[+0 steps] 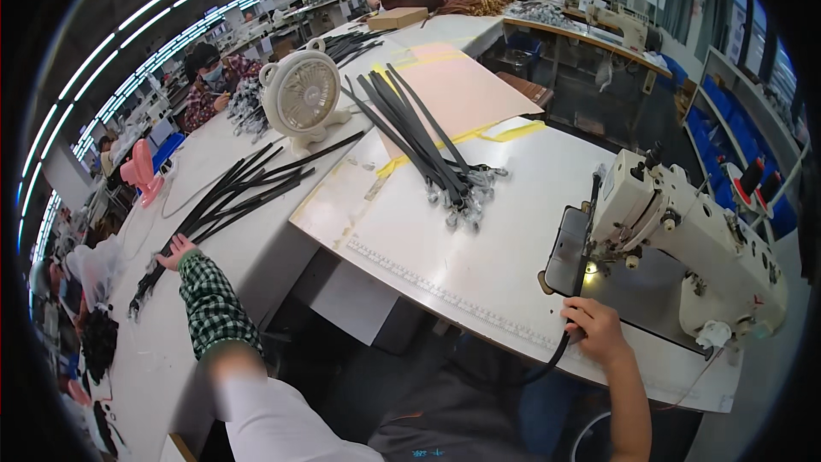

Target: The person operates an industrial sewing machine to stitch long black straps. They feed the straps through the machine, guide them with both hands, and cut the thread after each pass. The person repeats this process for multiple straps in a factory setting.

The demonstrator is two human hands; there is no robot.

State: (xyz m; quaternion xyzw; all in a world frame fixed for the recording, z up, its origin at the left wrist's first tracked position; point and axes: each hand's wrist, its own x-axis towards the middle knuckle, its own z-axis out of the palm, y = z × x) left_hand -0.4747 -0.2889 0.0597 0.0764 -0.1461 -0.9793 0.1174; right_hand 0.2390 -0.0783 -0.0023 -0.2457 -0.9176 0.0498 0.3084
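Observation:
My right hand (pixel 596 329) is closed on a black strap (pixel 560 351) at the front edge of the sewing table. The strap runs up toward the cream sewing machine (pixel 658 214) and its lower end hangs in a loop over the edge. My left hand (pixel 177 252), in a green checked sleeve cover, reaches to a pile of black straps (pixel 231 192) on the left table. Its fingers are spread and touch the straps near their lower end. A second bundle of black straps (pixel 419 137), with clear-wrapped ends, lies on the sewing table.
A white fan (pixel 304 94) stands behind the left pile, a pink fan (pixel 141 173) further left. A dark phone-like slab (pixel 566 250) lies beside the machine. A ruler strip (pixel 445 291) follows the front edge. A co-worker (pixel 214 81) sits across the left table. Thread spools (pixel 753 178) stand right.

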